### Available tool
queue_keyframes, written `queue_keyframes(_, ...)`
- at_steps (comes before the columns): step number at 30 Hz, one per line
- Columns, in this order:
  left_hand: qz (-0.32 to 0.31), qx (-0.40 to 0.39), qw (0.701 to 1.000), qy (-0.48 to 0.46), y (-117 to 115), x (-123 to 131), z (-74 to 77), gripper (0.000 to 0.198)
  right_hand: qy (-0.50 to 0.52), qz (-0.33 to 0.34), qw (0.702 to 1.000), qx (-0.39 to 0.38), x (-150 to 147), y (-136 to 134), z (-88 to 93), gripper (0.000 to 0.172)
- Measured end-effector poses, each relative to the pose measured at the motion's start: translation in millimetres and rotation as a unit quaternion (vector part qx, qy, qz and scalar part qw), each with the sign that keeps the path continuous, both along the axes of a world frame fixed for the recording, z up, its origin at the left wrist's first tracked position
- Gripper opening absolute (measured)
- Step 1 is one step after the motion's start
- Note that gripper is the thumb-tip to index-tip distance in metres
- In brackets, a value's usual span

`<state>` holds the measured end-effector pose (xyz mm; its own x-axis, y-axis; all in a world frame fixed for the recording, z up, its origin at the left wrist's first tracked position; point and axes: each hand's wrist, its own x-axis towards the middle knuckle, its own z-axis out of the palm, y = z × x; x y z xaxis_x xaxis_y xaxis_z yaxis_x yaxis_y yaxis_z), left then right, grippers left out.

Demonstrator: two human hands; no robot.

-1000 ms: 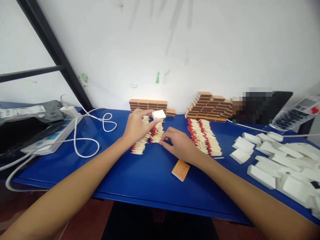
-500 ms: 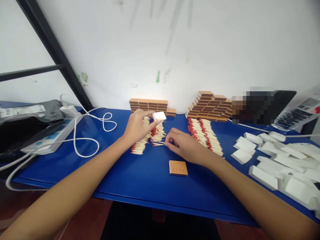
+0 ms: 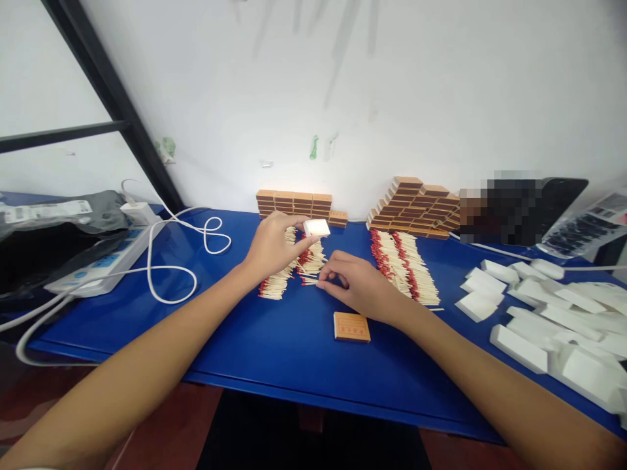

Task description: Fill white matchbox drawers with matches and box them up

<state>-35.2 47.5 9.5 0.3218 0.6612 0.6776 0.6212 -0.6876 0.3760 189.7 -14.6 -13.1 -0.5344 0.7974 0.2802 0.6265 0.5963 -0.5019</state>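
Observation:
My left hand (image 3: 274, 247) pinches a small white matchbox tray (image 3: 317, 228) between thumb and fingers, above the left rows of matchsticks. Red-headed matchsticks (image 3: 278, 285) lie side by side under and beside that hand. My right hand (image 3: 356, 282) is closed in a pinch, its fingertips at the tail ends of a few loose matchsticks (image 3: 307, 281) in front of the second row. How many it grips is hidden. Nearer the front edge, a closed orange matchbox (image 3: 351, 327) lies flat on the blue table (image 3: 264, 352), apart from both hands.
Stacked matchboxes (image 3: 294, 203) stand against the wall, with a larger stepped stack (image 3: 416, 207) to the right. Two more matchstick rows (image 3: 404, 264) lie before it. White trays (image 3: 526, 339) are heaped at right. A power strip (image 3: 105, 258) and white cable (image 3: 171, 267) occupy the left.
My right fingertips have shifted slightly left along the loose matchsticks. My left hand keeps hold of the white tray. The whole view has shifted a little.

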Motion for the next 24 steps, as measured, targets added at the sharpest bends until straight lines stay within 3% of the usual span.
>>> queue_keyframes(12,-0.001,-0.008,1.000,0.000,0,-1,1.0,0.031,-0.023,0.001,0.999,-0.022,8,3,0.6,0.011)
queue_keyframes(17,-0.029,-0.028,0.999,0.026,0,-2,-0.1,0.035,0.010,-0.015,0.999,0.027,24,8,9.1,0.014)
queue_keyframes(24,-0.093,-0.078,0.992,0.016,-7,5,-1.8,0.040,0.055,-0.094,0.986,0.124,34,13,17.8,0.012)
